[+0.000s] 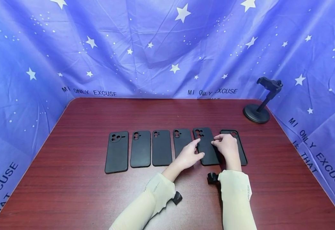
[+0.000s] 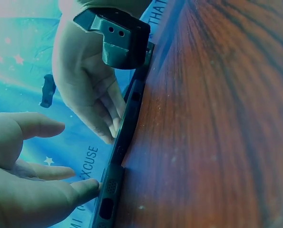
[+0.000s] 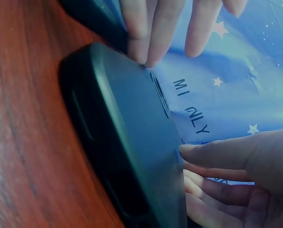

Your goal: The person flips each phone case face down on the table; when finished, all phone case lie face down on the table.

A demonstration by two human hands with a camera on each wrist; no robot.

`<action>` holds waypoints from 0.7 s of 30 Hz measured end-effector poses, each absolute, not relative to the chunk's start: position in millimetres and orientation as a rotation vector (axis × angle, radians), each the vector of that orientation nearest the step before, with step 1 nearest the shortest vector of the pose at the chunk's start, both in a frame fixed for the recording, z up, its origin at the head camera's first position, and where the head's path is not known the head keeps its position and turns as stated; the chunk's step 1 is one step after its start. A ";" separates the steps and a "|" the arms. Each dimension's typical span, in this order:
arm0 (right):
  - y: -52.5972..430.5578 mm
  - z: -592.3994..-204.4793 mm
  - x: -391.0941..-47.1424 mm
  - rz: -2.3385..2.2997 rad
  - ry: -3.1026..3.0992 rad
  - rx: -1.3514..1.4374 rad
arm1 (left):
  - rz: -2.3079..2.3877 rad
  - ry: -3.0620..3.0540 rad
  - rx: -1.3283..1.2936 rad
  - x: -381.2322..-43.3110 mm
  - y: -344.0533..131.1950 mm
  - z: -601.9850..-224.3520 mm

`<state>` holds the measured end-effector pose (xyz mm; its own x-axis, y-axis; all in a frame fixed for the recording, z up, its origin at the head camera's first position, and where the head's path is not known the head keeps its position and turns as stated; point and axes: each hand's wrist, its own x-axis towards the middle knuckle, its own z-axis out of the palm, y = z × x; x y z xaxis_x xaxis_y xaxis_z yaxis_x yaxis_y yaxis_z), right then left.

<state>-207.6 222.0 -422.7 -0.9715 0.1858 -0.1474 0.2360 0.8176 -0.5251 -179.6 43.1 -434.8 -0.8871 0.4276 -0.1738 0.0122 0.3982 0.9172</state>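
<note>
Several black phone cases lie in a row on the table. My left hand is over the fourth case, reaching to the left side of the fifth case, its fingers extended and the thumb held apart. My right hand has its fingertips at that case's right edge, while its palm covers part of the sixth case. In the right wrist view, the fifth case lies between the left fingers and the right thumb. The left wrist view has the left hand beside the cases' lower ends.
To the left are the first case, the second case and the third case. A black phone stand occupies the back right corner. Behind the reddish wooden table hangs a blue starry curtain.
</note>
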 end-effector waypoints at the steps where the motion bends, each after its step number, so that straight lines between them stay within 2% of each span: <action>1: 222.3 -422.3 -207.4 -0.859 2.907 0.337 | 1.484 2.285 0.382 -179.8 43.2 -434.9; 15: 250.3 -418.8 -200.4 -1.156 2.994 0.242 | 1.505 2.304 0.402 -180.4 41.8 -431.6; 21: 276.7 -416.3 -193.4 -1.152 3.094 0.352 | 1.517 2.288 0.453 -184.9 48.4 -424.6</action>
